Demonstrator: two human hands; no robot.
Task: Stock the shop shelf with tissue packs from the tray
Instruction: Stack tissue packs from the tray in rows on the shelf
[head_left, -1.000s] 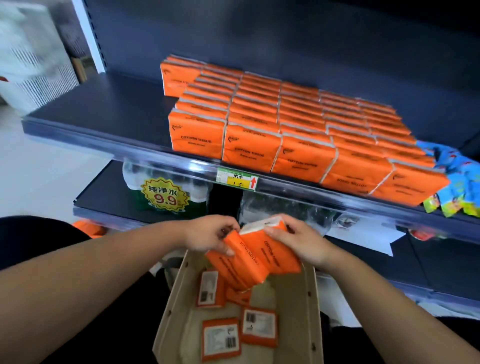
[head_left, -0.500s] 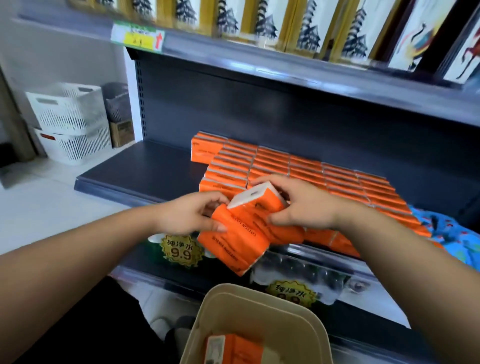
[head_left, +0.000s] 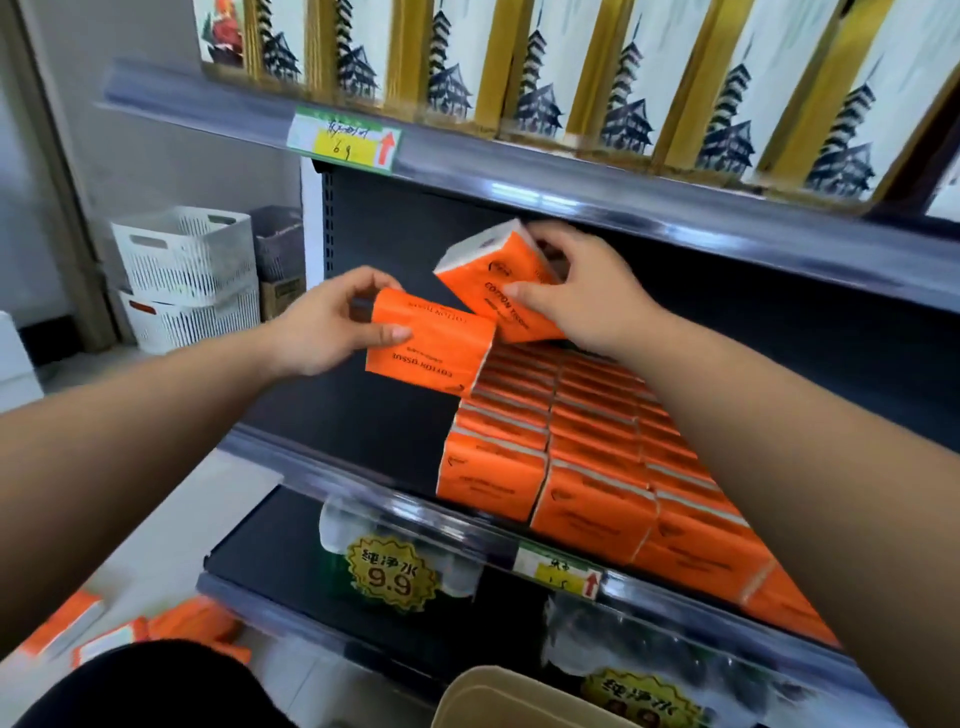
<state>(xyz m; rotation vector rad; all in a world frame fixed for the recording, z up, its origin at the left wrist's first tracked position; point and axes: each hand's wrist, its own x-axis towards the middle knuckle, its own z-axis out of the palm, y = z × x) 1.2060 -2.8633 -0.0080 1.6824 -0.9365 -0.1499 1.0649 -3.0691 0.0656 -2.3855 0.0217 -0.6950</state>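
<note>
My left hand (head_left: 324, 327) grips an orange tissue pack (head_left: 431, 345) by its left end, held above the dark shelf (head_left: 363, 415) just left of the stocked rows. My right hand (head_left: 582, 291) grips a second orange tissue pack (head_left: 493, 280), tilted with its white end up, over the back of the rows. Several orange tissue packs (head_left: 587, 467) stand in neat rows on the shelf below both hands. The beige tray's rim (head_left: 498, 696) shows at the bottom edge; its contents are out of view.
An upper shelf (head_left: 571, 182) with tall boxes and a price tag hangs just above my hands. Bottled water packs (head_left: 395, 561) sit on the lower shelf. White baskets (head_left: 187, 275) stand at the left. Loose orange packs (head_left: 130, 629) lie on the floor at bottom left.
Both hands rose from the tray up to the shelf with the packs. The two packs, held together before, are now apart, one in each hand.
</note>
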